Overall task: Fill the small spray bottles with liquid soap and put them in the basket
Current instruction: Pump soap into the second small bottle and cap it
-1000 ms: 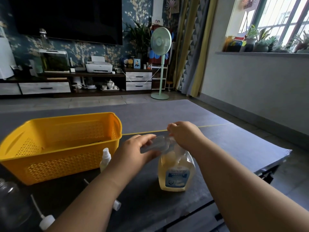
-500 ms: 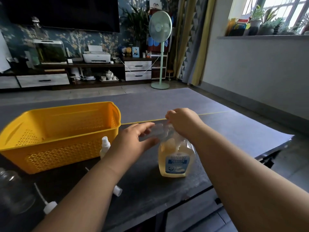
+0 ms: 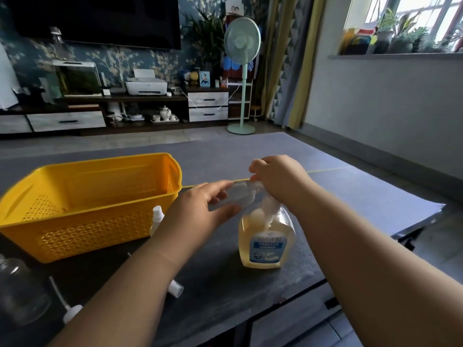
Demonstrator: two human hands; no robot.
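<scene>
Barely anything shifts from a second ago: the left grip [image 3: 200, 214] holds the small spray bottle [image 3: 239, 194] sideways, while the right grip [image 3: 280, 179] curls over the pump of the soap bottle [image 3: 266, 241] standing on the tabletop [image 3: 220, 284]. Filling seems under way; the basket [image 3: 87, 231] nearby holds no bottle yet.

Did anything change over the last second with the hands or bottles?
No visible change beyond a slight camera tilt. The left hand still holds the small clear bottle sideways at the pump of the soap bottle, and the right hand still grips the pump's top. The yellow basket stays put.
</scene>
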